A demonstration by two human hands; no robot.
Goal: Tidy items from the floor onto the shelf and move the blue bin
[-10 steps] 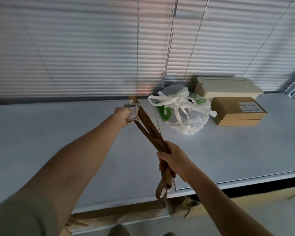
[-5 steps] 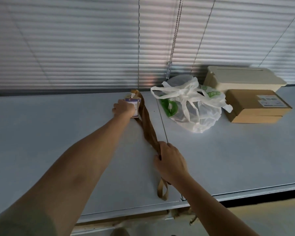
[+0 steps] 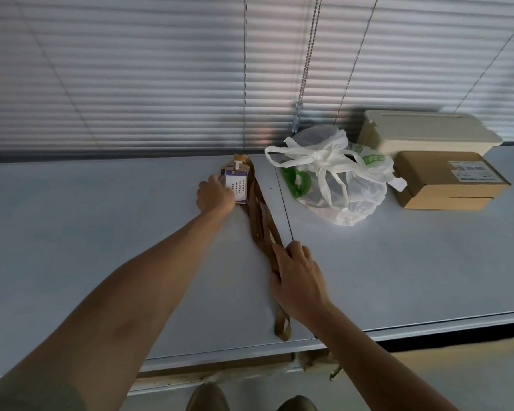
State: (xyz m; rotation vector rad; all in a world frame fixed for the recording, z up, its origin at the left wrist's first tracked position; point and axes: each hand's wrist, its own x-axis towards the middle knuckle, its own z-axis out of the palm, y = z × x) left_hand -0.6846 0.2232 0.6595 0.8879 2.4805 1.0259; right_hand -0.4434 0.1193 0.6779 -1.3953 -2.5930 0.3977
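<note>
A stack of ID badge cards [image 3: 236, 183] on brown lanyard straps [image 3: 261, 221] lies flat on the white shelf top [image 3: 101, 232], near the blinds. My left hand [image 3: 215, 195] rests on the left edge of the cards, fingers curled on them. My right hand [image 3: 298, 278] lies palm down over the lower part of the straps, pressing them to the shelf. The strap loop [image 3: 282, 327] sticks out below my right hand near the shelf's front edge. No blue bin is in view.
A knotted white plastic bag [image 3: 336, 182] with green print sits right of the straps. Behind it are a cream lidded box [image 3: 428, 133] and a cardboard parcel [image 3: 445, 179]. Closed blinds [image 3: 161, 69] with a bead chain [image 3: 304, 66] back the shelf. The floor shows below the front edge.
The straps, held taut above the shelf a second ago, now lie flat on it. My right hand has lowered and flattened over them. My left hand has set the cards down.
</note>
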